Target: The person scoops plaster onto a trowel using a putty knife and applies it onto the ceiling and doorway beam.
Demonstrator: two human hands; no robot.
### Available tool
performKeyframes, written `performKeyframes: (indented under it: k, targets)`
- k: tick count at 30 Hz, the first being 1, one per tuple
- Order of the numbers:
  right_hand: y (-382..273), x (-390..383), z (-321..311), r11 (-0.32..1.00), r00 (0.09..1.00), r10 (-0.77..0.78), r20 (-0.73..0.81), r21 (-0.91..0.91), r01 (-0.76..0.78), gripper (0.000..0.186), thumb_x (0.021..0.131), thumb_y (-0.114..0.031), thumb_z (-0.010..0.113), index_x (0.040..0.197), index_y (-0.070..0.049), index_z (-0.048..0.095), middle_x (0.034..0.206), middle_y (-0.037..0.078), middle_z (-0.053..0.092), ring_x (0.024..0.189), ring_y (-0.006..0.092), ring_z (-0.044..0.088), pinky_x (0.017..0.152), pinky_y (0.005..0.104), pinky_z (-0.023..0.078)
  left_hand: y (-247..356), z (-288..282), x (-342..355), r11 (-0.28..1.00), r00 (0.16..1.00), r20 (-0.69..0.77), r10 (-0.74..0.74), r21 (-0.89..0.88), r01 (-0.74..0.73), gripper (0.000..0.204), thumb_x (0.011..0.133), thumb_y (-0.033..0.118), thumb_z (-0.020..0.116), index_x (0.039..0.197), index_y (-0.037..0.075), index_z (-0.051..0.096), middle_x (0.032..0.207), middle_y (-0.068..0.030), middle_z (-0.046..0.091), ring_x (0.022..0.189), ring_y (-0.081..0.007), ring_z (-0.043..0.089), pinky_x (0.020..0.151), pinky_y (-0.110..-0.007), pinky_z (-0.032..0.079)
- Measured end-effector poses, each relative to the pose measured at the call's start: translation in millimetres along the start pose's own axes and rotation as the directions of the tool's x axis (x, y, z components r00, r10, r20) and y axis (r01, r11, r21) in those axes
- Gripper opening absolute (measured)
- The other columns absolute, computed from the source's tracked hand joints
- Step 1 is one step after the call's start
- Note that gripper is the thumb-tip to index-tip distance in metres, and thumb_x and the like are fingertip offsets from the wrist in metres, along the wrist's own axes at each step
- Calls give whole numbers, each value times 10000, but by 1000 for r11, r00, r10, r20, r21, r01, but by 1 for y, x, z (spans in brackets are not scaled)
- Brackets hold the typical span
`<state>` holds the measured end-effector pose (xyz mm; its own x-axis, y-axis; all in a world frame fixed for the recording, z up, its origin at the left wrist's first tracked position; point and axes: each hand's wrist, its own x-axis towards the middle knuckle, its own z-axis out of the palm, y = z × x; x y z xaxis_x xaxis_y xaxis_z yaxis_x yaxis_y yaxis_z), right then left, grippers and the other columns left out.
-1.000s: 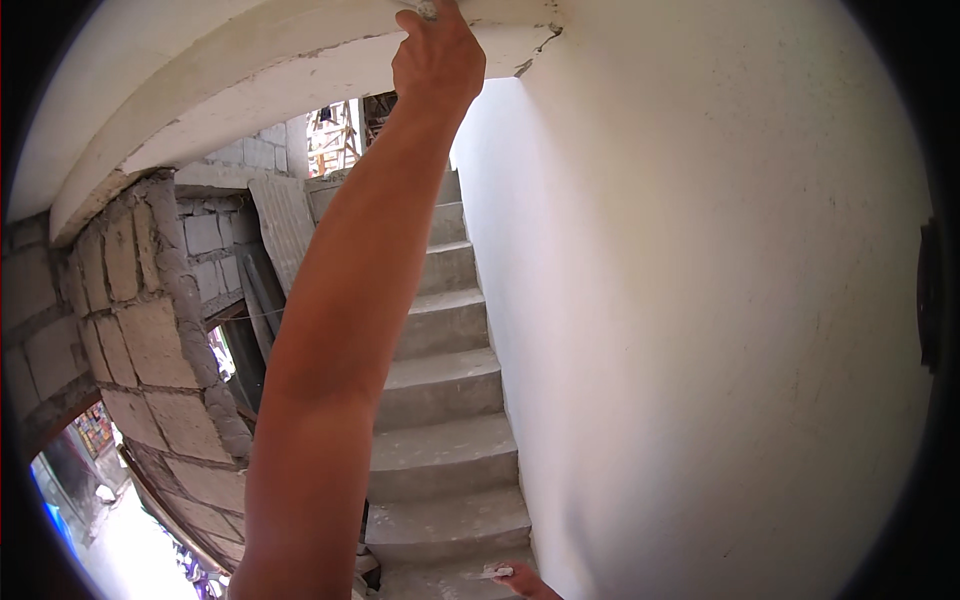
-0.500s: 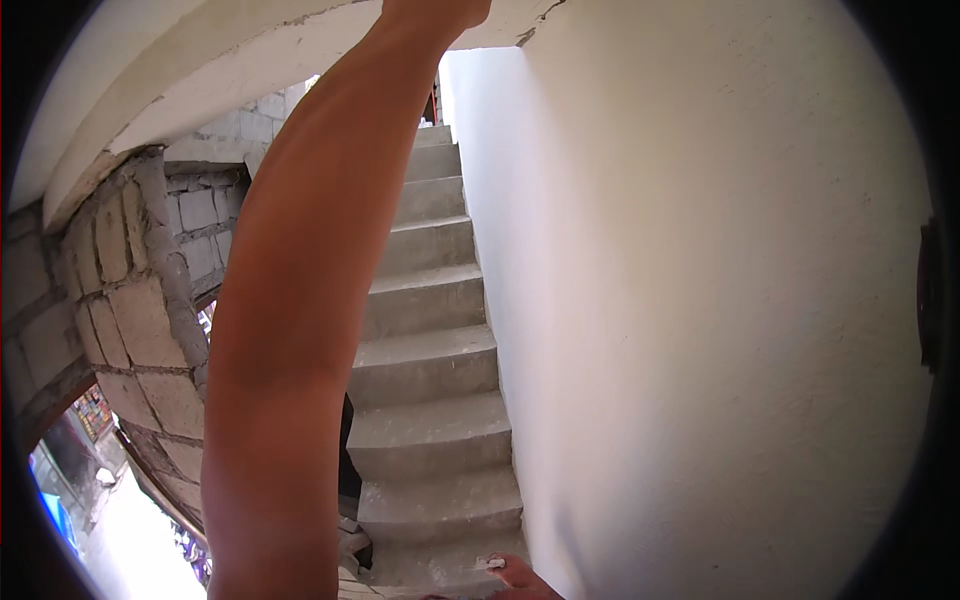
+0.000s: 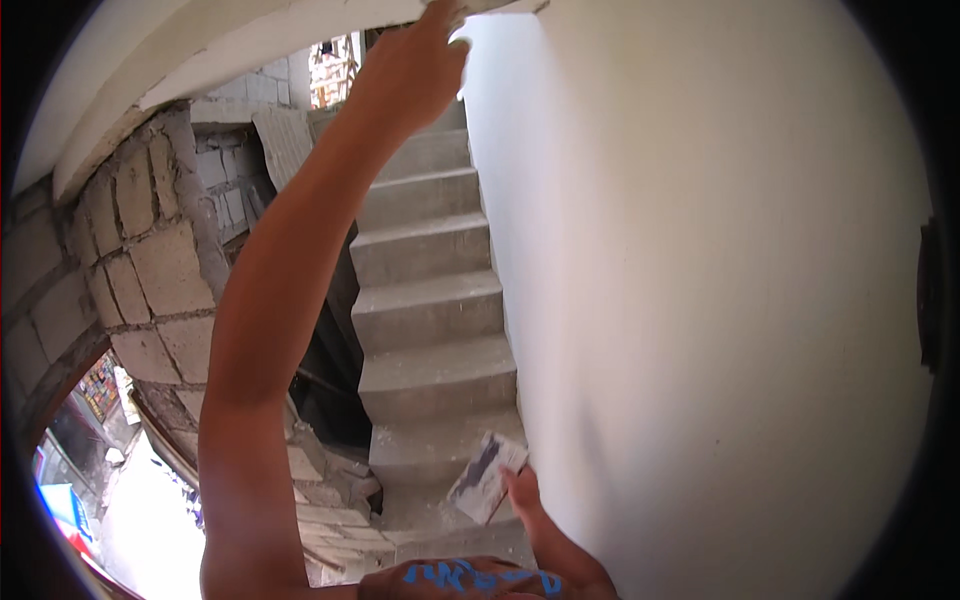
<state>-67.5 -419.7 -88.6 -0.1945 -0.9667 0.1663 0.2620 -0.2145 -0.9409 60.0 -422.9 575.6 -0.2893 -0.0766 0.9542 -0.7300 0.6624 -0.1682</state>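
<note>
My left arm stretches up across the picture. At the top edge my left hand (image 3: 415, 75) is against the underside of the pale beam (image 3: 230, 50). One finger points up and the thumb stands out; the other fingers look curled, and the fingertips are partly cut off. A greyish patch or thin edge shows by them; I cannot make out whether it is held. Low down, beside the white wall, my right hand (image 3: 523, 490) grips a small flat rectangular board (image 3: 485, 485), whitish with a dark grey smear, tilted above the steps.
A concrete staircase (image 3: 430, 315) rises ahead along the smooth white wall (image 3: 710, 300). Rough block masonry (image 3: 165, 270) stands at the left, with a dark gap beside the steps. A bright opening (image 3: 150, 530) lies at the lower left.
The view has shifted, so my left hand now shows below the beam. My right hand has come up into view with the board, of which only a corner showed before.
</note>
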Motion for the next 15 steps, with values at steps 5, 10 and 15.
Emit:
performKeyframes:
  k: [5, 10, 15]
  targets:
    - [-84, -3, 45, 491, 885, 409, 222, 764, -418, 482, 1007, -285, 461, 1417, -32, 465, 1400, 167, 555, 1321, 360, 500, 1149, 514, 355, -20, -50, -183, 671, 819, 423, -388, -479, 566, 558, 995, 380, 535, 1430, 56, 402, 863, -76, 612, 650, -73, 526, 495, -224, 422]
    - [-143, -25, 104, 465, 789, 285, 545, 641, -611, 526, 961, -280, 488, 1407, -5, 445, 1350, 204, 580, 1218, 385, 589, 1055, 537, 463, -41, -72, -361, 261, 632, 600, -490, -591, 763, 624, 1003, 458, 527, 1419, 21, 370, 869, -86, 613, 579, -67, 500, 424, -198, 376]
    - [-167, -22, 144, 458, 740, 247, 626, 597, -658, 484, 951, -308, 489, 1310, 14, 537, 1204, 193, 667, 1092, 345, 671, 1003, 512, 511, -33, -77, -465, 318, 581, 661, -475, -487, 814, 476, 1030, 317, 519, 1393, 29, 412, 831, -82, 608, 563, -50, 468, 481, -204, 381]
